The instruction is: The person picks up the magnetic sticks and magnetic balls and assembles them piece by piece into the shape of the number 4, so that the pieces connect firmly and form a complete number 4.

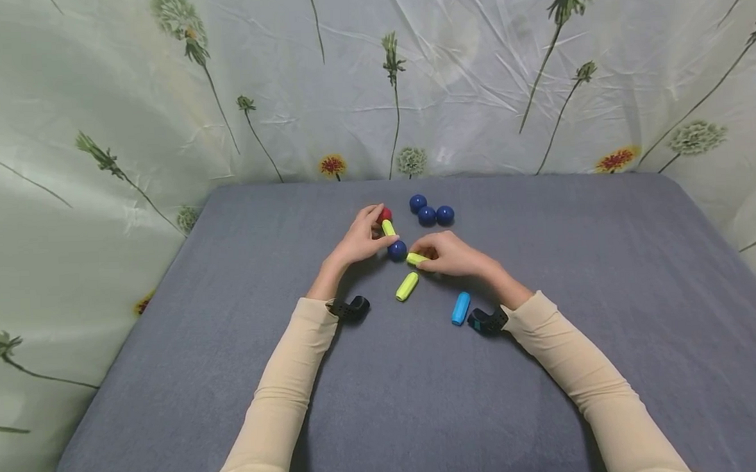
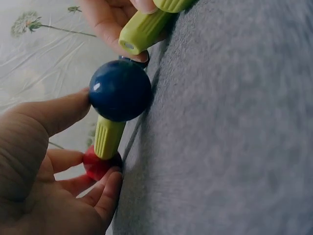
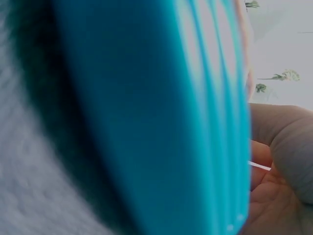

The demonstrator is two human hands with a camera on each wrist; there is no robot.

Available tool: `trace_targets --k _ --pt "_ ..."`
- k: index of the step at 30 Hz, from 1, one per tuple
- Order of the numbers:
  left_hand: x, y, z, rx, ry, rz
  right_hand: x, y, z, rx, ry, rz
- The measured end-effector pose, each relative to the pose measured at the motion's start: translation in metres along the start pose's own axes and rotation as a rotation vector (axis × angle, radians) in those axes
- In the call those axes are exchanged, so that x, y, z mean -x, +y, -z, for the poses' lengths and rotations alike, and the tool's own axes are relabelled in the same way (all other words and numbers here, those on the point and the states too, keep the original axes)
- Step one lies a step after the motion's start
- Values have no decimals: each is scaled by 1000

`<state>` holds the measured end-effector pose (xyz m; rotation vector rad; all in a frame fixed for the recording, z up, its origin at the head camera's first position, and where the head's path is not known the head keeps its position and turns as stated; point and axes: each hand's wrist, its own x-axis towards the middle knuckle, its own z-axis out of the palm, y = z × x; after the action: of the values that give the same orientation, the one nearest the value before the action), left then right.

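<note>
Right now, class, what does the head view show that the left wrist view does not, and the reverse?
Only the head view: the light blue rod, the black wristbands and the beige sleeves.

Only the left wrist view: a small pale spot in the end of the held yellow-green rod.

Both: the left hand, its thumb at a blue ball and its fingers around a red ball, with a connecting yellow-green rod between; the right hand pinching its rod; the gray surface; the floral cloth.

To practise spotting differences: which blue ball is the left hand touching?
The blue ball nearest the person, against the thumb of the left hand; the other three blue balls lie farther back, untouched.
</note>
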<state>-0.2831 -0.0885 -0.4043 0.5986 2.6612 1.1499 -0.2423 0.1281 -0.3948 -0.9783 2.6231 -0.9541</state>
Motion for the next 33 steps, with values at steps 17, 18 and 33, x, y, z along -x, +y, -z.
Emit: trace_targets --k 17,18,33 --pt "-2 -8 10 61 -152 -103 2 8 4 35 50 -11" --pt "-2 -9 10 59 -157 -106 2 8 4 38 53 -11" --pt "-4 -12 11 32 -202 -139 0 8 1 37 87 15"
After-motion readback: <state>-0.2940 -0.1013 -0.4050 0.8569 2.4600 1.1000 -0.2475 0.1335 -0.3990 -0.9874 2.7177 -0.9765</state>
